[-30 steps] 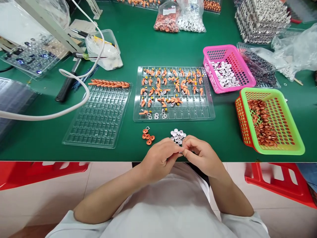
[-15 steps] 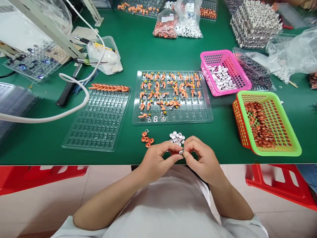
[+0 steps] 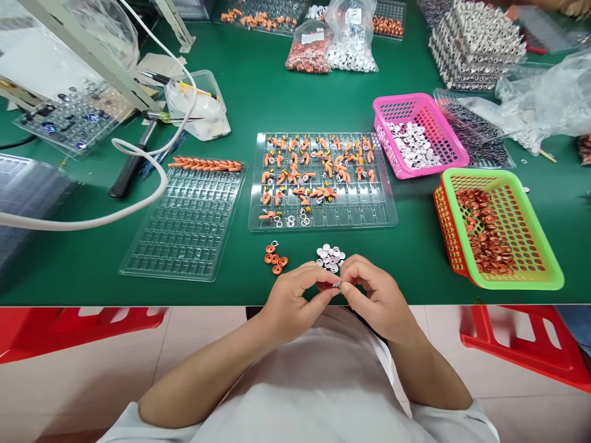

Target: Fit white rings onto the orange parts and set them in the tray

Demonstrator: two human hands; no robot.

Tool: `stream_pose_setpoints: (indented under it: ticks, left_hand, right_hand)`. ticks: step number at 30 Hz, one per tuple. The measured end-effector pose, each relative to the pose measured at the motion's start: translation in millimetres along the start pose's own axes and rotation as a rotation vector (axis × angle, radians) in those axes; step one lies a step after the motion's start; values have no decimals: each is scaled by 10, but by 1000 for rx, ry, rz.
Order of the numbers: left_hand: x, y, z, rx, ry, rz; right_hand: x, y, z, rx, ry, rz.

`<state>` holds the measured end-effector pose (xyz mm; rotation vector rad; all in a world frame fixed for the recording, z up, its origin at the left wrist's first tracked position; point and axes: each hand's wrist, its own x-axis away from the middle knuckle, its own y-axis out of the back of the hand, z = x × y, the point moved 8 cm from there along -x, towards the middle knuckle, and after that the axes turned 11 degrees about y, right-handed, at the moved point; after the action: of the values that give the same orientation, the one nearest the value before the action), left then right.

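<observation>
My left hand [image 3: 295,298] and my right hand [image 3: 376,295] meet at the table's front edge, thumbs and forefingers pinched from both sides on one small silvery part [image 3: 337,285]. Its exact kind is too small to make out. Just beyond the fingertips lies a pile of white round discs [image 3: 330,255]. Left of that pile sit several orange-brown cupped discs [image 3: 276,259] and a small white ring [image 3: 274,243]. Farther back, a clear compartment tray [image 3: 364,212] holds many small orange pieces with yellow and dark bits, plus white rings in its front row.
Another clear tray [image 3: 173,246] with a row of orange pieces lies left, near a hammer [image 3: 127,174] and a white cable [image 3: 92,223]. At right stand a pink basket [image 3: 455,138] of white discs and a green basket [image 3: 549,258] of copper-coloured discs. Bagged parts [image 3: 308,55] lie behind.
The small silvery part has tilted slightly between my fingertips and looks flatter. Both hands stay in nearly the same place.
</observation>
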<state>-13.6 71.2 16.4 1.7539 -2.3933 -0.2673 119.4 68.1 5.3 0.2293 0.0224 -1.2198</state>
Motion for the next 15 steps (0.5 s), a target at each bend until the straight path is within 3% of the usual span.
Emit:
stream_pose_setpoints:
  ticks: [9, 15]
  left_hand:
    - [48, -10, -114, -19, -172, -33]
    - [39, -18, -114, -34, -177, -40]
  right_hand:
    - [27, -17, -33, -55, -19, 35]
    - [28, -16, -68, -50, -37, 32]
